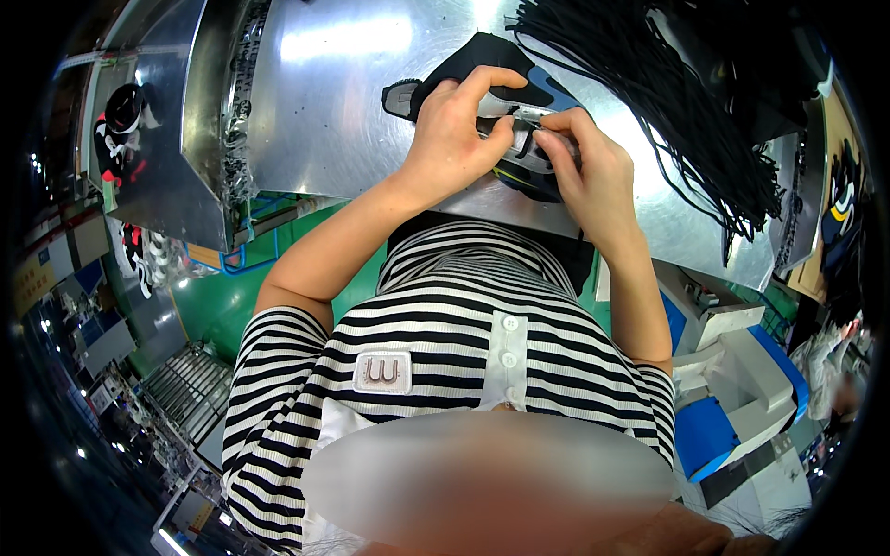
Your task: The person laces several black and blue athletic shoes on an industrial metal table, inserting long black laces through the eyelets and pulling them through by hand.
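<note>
A black shoe upper (477,60) with grey and blue panels lies on the metal tabletop in front of me. My left hand (456,130) is closed on it, with fingers over its grey eyelet area and the thumb along the opening. My right hand (591,159) pinches at the other side of the same opening, thumb against forefinger. A short black shoelace (529,141) runs across the eyelets beside my right fingertips. Its end is hidden by the fingers. A pale grey tab (401,97) sticks out at the upper's left end.
A thick bundle of black laces (667,102) spreads over the right part of the metal table (315,120). At the left, a metal side panel (209,111) rises near the table. White and blue boxy equipment (742,389) stands low on the right. Green floor (222,306) shows below.
</note>
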`<state>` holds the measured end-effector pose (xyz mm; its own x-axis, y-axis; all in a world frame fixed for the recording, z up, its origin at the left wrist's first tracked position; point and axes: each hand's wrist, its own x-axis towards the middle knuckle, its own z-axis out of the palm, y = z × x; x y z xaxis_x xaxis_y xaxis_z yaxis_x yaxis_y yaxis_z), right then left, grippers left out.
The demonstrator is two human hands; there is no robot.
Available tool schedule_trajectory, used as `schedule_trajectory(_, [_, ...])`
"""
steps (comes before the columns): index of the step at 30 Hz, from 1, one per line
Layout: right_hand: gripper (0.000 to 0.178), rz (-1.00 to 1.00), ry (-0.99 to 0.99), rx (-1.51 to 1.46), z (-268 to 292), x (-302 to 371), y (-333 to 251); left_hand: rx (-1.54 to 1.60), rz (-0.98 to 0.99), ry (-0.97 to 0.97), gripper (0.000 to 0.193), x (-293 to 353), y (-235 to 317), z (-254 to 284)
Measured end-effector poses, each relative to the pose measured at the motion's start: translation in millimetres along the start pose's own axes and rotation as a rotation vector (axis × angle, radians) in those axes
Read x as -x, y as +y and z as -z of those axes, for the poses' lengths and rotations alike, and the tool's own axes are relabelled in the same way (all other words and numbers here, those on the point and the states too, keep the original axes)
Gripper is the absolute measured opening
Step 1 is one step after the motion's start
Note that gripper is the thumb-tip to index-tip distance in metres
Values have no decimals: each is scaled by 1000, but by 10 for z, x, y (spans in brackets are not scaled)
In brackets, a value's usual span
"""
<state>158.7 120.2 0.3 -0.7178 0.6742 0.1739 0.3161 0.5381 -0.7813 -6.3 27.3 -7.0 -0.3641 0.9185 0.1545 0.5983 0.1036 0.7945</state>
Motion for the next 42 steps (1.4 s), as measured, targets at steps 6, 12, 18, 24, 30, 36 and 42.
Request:
schedule_trajectory(6, [13, 78, -15, 60, -23, -44, 64, 6, -17, -41, 40, 11, 28, -22])
schedule_trajectory(12, [21, 31, 19, 141, -119, -174, 4, 179, 18, -164, 44, -6, 186, -43])
schedule_trajectory(18, [11, 11, 27, 224, 294, -54, 68, 494, 227, -170, 38, -134, -54, -11])
schedule_trajectory(24, [18, -156, 209, 19, 48, 58, 384, 265, 147, -170, 44, -191, 101, 34])
schedule_trajectory(30, [17, -248, 185, 125, -26, 31, 404, 789, 311, -326, 40, -273, 99, 230])
schedule_trajectory(36, [16, -262, 209, -10, -55, 53, 457, 963, 388, -395, 41, -346, -106, 290])
schedule_trajectory(42, [14, -35, 359, -65, -65, 58, 393, 291, 95, -200, 57, -97, 107, 183])
